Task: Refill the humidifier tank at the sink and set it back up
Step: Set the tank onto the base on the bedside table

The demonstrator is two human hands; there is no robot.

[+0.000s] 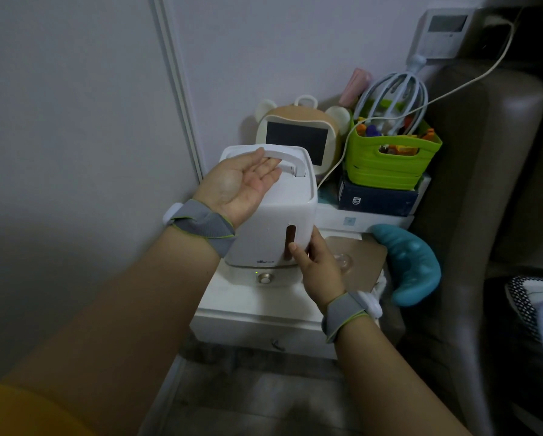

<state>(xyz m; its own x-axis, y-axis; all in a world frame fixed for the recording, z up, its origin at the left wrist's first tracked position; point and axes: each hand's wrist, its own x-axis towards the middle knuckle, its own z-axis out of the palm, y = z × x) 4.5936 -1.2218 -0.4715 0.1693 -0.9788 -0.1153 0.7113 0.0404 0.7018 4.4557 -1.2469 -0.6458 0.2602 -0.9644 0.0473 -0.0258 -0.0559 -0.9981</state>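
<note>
The white humidifier tank (290,209) stands on its base (265,280), which has a round knob and a small green light, on a white bedside cabinet (251,313). My left hand (238,182) is palm up with its fingers slipped under the tank's raised white handle (284,157), loosely, not closed around it. My right hand (319,269) presses on the tank's lower right corner, thumb beside the narrow amber water-level window (290,239).
Behind the tank sit a bear-shaped device with a dark screen (298,140), a green basket (389,162) on a dark blue box (377,201), a white cable and a teal massager (411,265). A brown padded headboard (484,184) stands at right, a wall at left.
</note>
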